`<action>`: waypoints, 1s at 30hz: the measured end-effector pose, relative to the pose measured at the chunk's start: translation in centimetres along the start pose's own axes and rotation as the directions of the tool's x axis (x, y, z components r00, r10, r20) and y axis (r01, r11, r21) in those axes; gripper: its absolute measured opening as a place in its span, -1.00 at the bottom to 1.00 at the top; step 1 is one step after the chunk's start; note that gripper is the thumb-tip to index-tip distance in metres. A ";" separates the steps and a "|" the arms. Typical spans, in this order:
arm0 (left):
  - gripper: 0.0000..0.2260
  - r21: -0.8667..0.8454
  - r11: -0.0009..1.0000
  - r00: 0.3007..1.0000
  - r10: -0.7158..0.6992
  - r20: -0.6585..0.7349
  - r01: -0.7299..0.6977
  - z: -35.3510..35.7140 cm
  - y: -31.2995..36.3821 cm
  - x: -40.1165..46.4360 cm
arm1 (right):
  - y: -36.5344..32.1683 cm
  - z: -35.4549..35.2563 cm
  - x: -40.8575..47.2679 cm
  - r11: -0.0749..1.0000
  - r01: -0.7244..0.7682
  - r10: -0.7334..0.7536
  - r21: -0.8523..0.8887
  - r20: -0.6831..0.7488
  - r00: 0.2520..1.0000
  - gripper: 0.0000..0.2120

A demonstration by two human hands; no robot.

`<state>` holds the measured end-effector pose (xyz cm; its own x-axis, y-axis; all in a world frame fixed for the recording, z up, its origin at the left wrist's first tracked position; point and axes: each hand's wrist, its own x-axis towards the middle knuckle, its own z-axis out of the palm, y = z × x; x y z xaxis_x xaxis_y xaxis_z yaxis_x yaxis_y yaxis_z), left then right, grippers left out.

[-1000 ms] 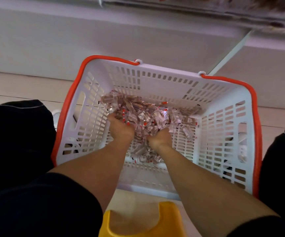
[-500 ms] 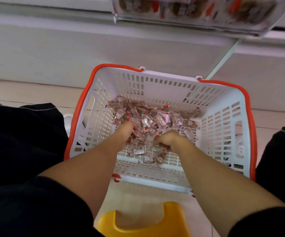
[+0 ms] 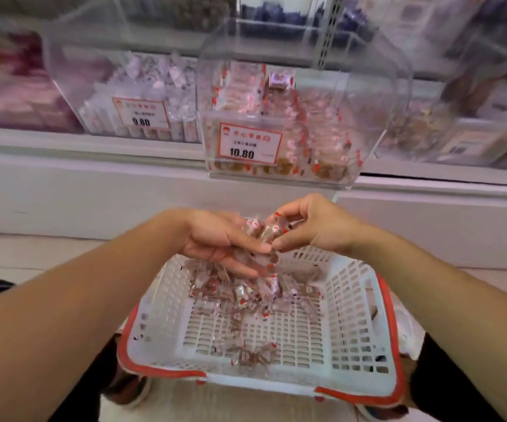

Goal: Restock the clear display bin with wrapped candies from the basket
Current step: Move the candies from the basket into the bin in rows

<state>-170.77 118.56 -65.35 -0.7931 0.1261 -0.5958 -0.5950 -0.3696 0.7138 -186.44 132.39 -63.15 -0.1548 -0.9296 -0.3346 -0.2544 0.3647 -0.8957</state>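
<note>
Holding a bunch of candies between the left hand and the right hand, above the far edge of the basket. Cupping from below with the left fingers, curled under the bunch; pinching from above with the right fingers, curled round the wrappers. Lying straight ahead and above the hands: the bin, with the price tag on its front wall and its open top higher, so needing to lift up and forward, probably. Running left to right, the long side of the bin; being equally near, both hands. Remaining in the basket, more candies, mostly at the far side. Blurring of the whole view, so counting the held pieces is not possible. Hiding some candies behind the palms. Cutting off of the neighbour bins at the frame edges.
</note>
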 end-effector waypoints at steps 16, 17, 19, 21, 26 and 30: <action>-0.55 0.620 0.760 0.897 0.395 -0.200 -0.196 6.9 9.7 -6.4 | -7.9 -1.8 -4.9 0.827 0.417 -0.507 -0.376 -0.181 0.843 -0.32; -0.51 0.637 0.748 0.899 0.392 -0.196 -0.187 6.9 10.1 -6.6 | -8.3 -2.3 -4.9 0.818 0.429 -0.522 -0.384 -0.179 0.834 -0.37; -0.37 0.651 0.742 0.899 0.381 -0.216 -0.158 6.8 10.6 -6.9 | -9.2 -3.0 -5.1 0.777 0.431 -0.540 -0.459 -0.132 0.832 -0.50; -0.28 0.655 0.736 0.880 0.412 -0.235 -0.170 6.5 11.2 -7.2 | -10.5 -3.3 -4.8 0.671 0.429 -0.570 -0.604 -0.051 0.820 -0.65; -0.45 0.545 0.737 0.759 0.599 -0.253 -0.400 5.2 14.3 -8.6 | -15.1 -5.7 -3.1 0.609 0.272 -0.448 -0.745 -0.040 0.893 -0.78; -0.81 0.976 0.210 0.095 0.974 -0.204 -0.064 0.7 15.5 -8.2 | -17.8 -11.8 2.8 0.535 -0.041 -0.314 -0.844 -0.244 0.918 -0.81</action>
<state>-173.57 112.41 -49.10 -0.6284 -0.5357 0.5640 -0.2011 0.8123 0.5475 -193.55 123.96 -44.68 -0.2949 -0.9544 0.0459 -0.9353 0.2785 -0.2183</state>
